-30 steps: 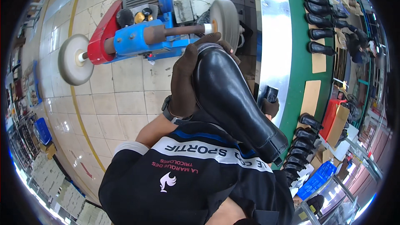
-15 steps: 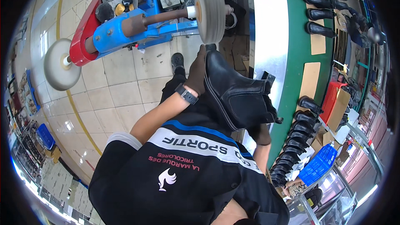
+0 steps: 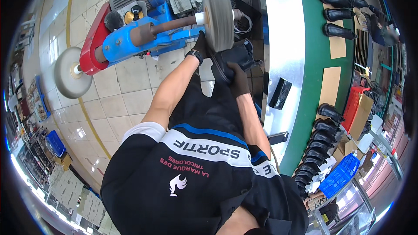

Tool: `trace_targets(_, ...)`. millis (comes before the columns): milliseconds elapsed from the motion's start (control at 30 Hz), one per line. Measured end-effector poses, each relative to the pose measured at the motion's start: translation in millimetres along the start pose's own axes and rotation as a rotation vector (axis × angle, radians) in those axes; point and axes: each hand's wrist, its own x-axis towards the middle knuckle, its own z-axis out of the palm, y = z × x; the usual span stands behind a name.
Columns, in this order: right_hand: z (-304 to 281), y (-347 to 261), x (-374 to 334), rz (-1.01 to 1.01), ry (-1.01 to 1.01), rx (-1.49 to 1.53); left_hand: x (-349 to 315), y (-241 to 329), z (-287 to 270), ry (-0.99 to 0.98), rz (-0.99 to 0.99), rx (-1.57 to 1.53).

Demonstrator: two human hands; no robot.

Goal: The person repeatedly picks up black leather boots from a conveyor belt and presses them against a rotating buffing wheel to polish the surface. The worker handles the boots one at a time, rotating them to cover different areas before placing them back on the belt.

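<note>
A black ankle boot is held up against the near side of a pale buffing wheel, whose surface looks smeared by spinning. Its toe points back toward me and its shaft faces away to the right. My right hand, in a dark brown glove, is closed round the toe end. On the sole side, just left of the wheel, my left hand grips the boot; it wears a dark glove, with a black watch at the wrist. The wheel and boot hide part of the left fingers.
The blue machine carries a motor, a red belt guard and a second pale wheel at left. To my right runs a metal-edged bench with a green top. Several black boots line it, and a small black block lies on its metal edge.
The boot has moved forward to the wheel and turned, its toe now toward me. My right hand has gone from the shaft end to the toe; my left has moved forward beside the wheel.
</note>
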Motion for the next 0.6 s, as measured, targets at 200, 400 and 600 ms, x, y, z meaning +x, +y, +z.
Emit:
trace_targets(200,-27,-12,-104,-0.234,0.055,-0.368,-73,-47,59,0.045,0.0,-0.068)
trace_targets(400,-8,-29,-136,-0.131,0.093,-0.24,-90,-44,69,0.101,-0.01,-0.051)
trace_targets(600,23,-13,-21,-0.124,0.06,-0.185,-20,1,25,0.107,-0.125,0.042)
